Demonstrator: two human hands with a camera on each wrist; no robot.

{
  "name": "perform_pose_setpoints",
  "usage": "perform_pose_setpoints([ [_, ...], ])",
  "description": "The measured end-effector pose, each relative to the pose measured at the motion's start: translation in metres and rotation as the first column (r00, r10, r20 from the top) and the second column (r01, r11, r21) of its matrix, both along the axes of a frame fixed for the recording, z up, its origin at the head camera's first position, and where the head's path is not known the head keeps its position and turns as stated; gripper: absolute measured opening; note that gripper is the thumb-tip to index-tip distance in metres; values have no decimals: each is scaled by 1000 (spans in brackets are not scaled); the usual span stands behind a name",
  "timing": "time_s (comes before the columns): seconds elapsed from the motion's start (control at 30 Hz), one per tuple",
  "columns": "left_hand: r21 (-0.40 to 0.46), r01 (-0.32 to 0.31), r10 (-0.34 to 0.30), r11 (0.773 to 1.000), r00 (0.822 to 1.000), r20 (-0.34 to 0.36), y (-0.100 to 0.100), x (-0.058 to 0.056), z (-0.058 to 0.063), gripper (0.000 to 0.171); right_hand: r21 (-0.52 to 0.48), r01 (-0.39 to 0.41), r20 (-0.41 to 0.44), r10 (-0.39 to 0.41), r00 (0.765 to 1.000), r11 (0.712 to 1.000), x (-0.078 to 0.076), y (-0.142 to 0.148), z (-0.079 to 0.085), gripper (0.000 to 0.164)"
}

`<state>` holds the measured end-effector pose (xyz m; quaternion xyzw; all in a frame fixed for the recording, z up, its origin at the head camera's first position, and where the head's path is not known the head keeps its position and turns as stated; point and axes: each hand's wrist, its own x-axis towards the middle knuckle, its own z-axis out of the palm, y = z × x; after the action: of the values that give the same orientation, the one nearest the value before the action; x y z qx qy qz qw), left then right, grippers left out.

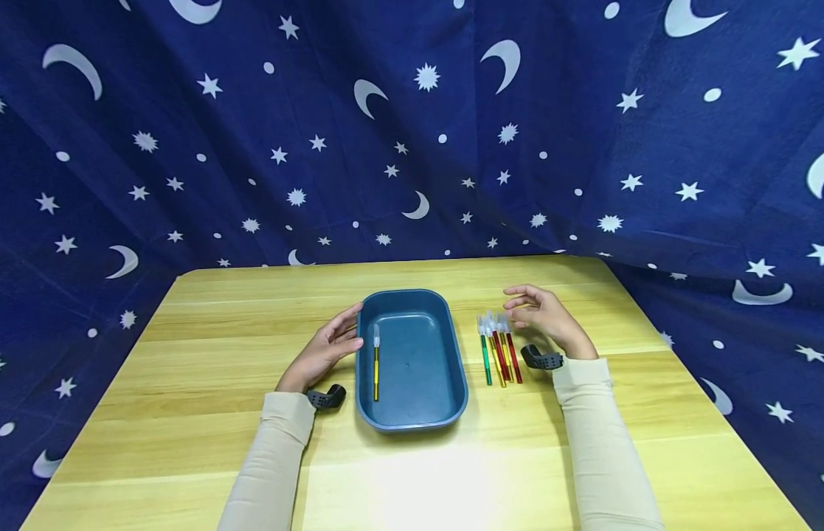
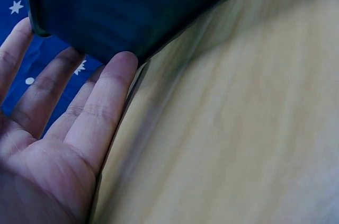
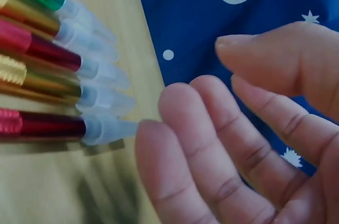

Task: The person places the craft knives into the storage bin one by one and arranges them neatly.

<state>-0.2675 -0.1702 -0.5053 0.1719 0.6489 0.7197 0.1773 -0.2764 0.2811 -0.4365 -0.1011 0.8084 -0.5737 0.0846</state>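
A blue rectangular tray (image 1: 418, 361) stands on the table. Inside it, along the left side, lies one gold craft knife (image 1: 376, 372) with a clear cap. My left hand (image 1: 324, 350) rests its extended fingers and thumb against the tray's left wall; in the left wrist view the fingertips meet the wall. To the right of the tray lie several craft knives (image 1: 497, 346) in green, gold and red, their translucent caps pointing away from me. My right hand (image 1: 547, 321) hovers beside those caps, holding nothing. In the right wrist view its loosely bent fingers come close to a red knife's cap (image 3: 108, 128).
The light wooden table (image 1: 219, 332) ends at the back against a dark blue curtain (image 1: 332, 147) with moons and stars. A black wrist camera (image 1: 327, 397) sits by the left wrist, another camera (image 1: 541, 358) by the right one.
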Motion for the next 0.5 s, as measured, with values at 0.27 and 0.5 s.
perform_pose_setpoints([
  [0.27, 16, 4, -4, 1000, 1000, -4, 0, 0, -1, 76, 51, -1, 112, -5, 994, 999, -3, 5, -10, 56],
  [0.5, 5, 3, -2, 1000, 1000, -6, -1, 0, 0, 76, 10, -25, 202, 23, 979, 1000, -5, 6, -18, 56],
])
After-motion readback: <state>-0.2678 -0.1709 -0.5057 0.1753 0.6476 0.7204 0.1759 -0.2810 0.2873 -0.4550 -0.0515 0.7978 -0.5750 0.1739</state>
